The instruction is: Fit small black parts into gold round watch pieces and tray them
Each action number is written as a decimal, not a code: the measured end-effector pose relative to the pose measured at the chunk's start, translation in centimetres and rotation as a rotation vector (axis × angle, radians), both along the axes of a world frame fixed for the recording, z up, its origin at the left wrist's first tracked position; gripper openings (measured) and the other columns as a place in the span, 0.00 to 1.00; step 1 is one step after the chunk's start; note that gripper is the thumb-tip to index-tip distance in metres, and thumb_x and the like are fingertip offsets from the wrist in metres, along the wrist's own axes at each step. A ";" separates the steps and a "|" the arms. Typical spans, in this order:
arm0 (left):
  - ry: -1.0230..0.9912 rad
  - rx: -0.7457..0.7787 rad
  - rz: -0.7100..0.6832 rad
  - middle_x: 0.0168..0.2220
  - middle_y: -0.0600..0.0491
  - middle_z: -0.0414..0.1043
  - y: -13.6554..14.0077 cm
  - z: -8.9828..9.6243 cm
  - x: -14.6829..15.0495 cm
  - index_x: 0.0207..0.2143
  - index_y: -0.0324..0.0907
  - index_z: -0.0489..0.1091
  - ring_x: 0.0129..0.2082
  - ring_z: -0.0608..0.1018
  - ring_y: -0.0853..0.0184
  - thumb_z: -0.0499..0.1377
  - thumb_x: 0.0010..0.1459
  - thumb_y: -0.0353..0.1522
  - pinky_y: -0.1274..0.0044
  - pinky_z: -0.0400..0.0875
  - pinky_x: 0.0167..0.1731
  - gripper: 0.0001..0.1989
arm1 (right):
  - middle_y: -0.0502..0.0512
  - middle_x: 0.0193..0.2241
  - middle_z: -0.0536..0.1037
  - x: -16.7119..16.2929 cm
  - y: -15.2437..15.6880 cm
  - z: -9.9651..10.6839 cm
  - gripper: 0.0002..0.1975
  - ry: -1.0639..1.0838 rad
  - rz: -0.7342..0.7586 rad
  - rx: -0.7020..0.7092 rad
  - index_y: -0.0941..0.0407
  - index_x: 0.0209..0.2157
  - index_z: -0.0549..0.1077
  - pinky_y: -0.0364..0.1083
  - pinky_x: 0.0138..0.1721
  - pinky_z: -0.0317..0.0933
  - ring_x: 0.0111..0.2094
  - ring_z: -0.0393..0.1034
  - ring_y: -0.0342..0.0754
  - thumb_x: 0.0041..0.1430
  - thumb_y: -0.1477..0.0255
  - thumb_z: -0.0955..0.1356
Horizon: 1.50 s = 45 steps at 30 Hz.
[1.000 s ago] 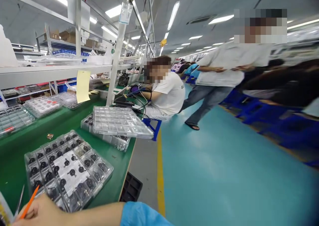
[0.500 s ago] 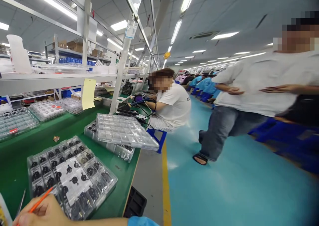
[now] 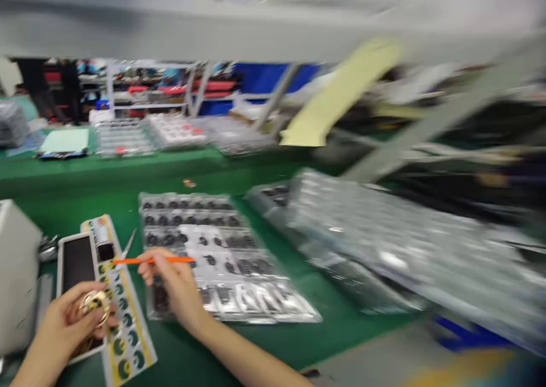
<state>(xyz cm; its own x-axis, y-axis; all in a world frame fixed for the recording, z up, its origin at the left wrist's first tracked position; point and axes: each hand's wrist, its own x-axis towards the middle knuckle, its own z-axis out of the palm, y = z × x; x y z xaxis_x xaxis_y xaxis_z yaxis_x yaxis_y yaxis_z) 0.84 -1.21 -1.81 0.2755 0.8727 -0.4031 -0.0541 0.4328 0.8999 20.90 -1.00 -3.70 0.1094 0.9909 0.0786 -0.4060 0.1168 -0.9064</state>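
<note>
My left hand (image 3: 60,327) is closed around a small round gold-coloured ring-shaped part (image 3: 95,307), at the lower left. My right hand (image 3: 177,287) pinches a thin orange stick (image 3: 153,259), whose left end points over a sticker sheet (image 3: 134,327) with yellow edges and rows of round dark green pieces. A white-framed tray (image 3: 61,273) with a dark inside lies partly under my left hand. Just behind my right hand, a clear compartment tray (image 3: 273,296) holds several small black round parts. Tweezers (image 3: 129,243) lie beside the sheet, blurred.
Stacked clear plastic trays (image 3: 362,227) stand on the right, near the green table's edge. A white box-shaped object (image 3: 17,284) stands at far left. Overhead runs a grey shelf beam (image 3: 170,25) with a yellow paper (image 3: 341,97) hanging. A clipboard (image 3: 65,142) lies farther back.
My view has swung left and down from the aisle to the table. My left hand with the gold part has come into view. The orange stick is still in my right hand.
</note>
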 end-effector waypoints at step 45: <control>-0.076 0.262 -0.010 0.49 0.49 0.71 -2.2 -0.7 2.4 0.49 0.44 0.67 0.49 0.74 0.62 0.60 0.54 0.27 0.76 0.72 0.48 0.18 | 0.54 0.24 0.73 -2.0 -1.9 -0.4 0.04 -1.233 -0.306 0.793 0.61 0.38 0.72 0.43 0.25 0.60 0.25 0.65 0.44 0.62 0.81 0.66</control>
